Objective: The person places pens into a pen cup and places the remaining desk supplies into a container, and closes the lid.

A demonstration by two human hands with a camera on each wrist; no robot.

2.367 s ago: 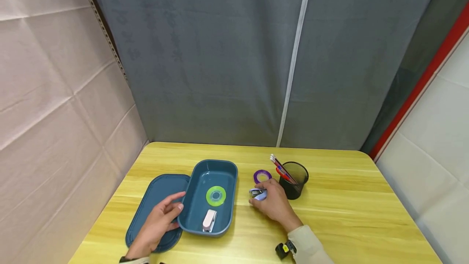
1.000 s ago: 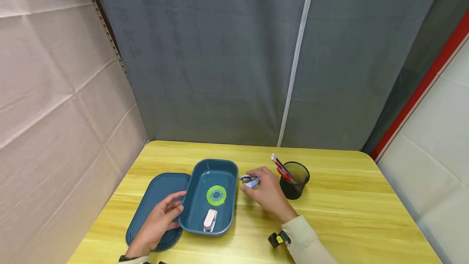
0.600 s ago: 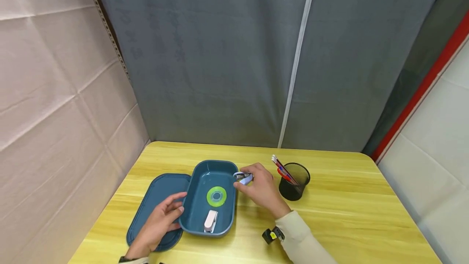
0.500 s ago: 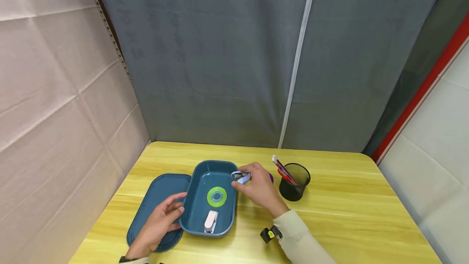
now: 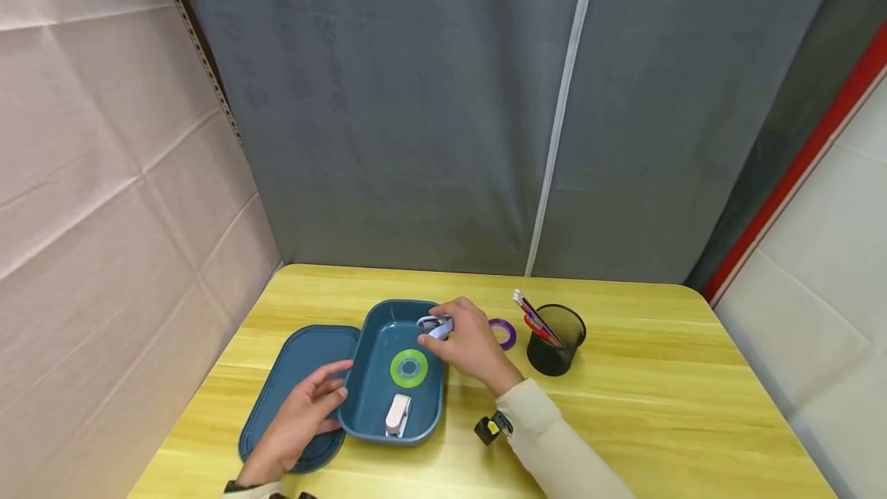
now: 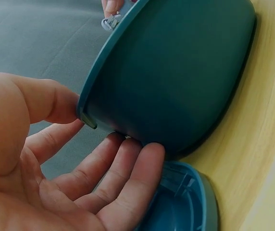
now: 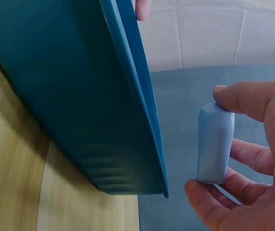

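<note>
My right hand (image 5: 467, 337) pinches a small light-blue stapler (image 7: 215, 144) between thumb and fingers, above the right rim of a dark teal box (image 5: 374, 345). Thumb and fingertips of my left hand (image 6: 80, 159) touch the box's left rim and outer wall. Inside the box lie a bright green tape roll (image 5: 409, 369) and a pale pink and white stapler (image 5: 397, 416). The matching lid (image 5: 321, 345) lies on the table at the left, partly beneath my left hand.
A purple tape roll (image 5: 510, 336) lies right of the box. Beside it stands a black mesh pen holder (image 5: 552, 356) with several pens and pencils (image 5: 532, 318). A grey curtain (image 5: 402, 114) rises behind the wooden table (image 5: 644, 376).
My right hand has lifted the light-blue stapler off the table by the purple tape roll and carried it left over the box's edge. My left hand has stayed at the box.
</note>
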